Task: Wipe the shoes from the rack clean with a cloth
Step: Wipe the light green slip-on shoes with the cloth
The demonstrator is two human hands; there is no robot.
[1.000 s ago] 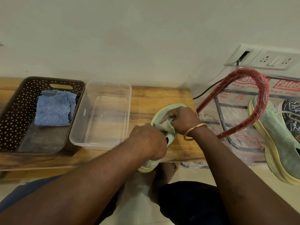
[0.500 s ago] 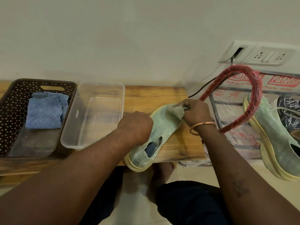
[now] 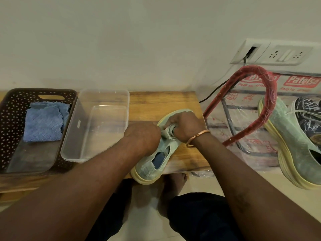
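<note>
A pale green shoe (image 3: 152, 164) with a yellow sole lies on the wooden bench (image 3: 163, 101), toe toward the wall. My left hand (image 3: 142, 134) grips its left side near the middle. My right hand (image 3: 187, 126), with a copper bangle at the wrist, holds a bunched pale cloth (image 3: 167, 133) and presses it on the shoe's upper. The matching green shoe (image 3: 293, 145) and a dark patterned shoe (image 3: 307, 108) sit on the rack (image 3: 231, 117) at the right.
A brown perforated basket (image 3: 12, 119) holding a folded blue cloth (image 3: 43, 122) stands at the left, with a clear plastic tub (image 3: 83, 141) beside it. The rack has a red plastic-wrapped frame (image 3: 271, 89). A wall socket (image 3: 278, 53) and black cable are behind. My knees are below.
My right hand with the cloth slid from mid-shoe out to the toe, then back toward the middle. The left hand kept its hold on the shoe.
</note>
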